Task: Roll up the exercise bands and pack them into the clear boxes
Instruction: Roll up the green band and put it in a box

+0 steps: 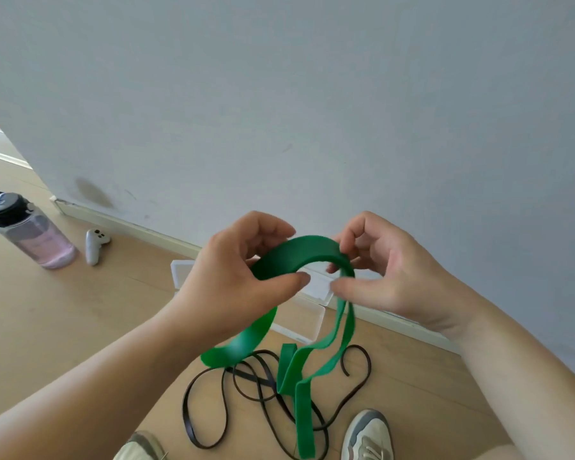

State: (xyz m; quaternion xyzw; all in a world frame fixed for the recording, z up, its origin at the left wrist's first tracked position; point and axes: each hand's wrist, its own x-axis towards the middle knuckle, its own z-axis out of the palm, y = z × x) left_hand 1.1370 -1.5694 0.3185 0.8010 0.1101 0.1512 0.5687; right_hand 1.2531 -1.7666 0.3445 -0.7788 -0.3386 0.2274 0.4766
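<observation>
A wide green exercise band [299,254] arches between my two hands above the floor. My left hand [236,277] pinches its left part between thumb and fingers. My right hand [379,270] pinches the right part where the band doubles. The band's loose ends [302,393] hang down to the floor. Thin black bands [256,390] lie tangled on the wooden floor beneath. Clear boxes [312,307] stand on the floor by the wall, partly hidden behind my hands.
A grey wall [312,111] with a baseboard runs across the back. A clear water bottle [30,230] with a black lid and a white controller [95,245] are on the floor at left. My two shoes [367,436] show at the bottom edge.
</observation>
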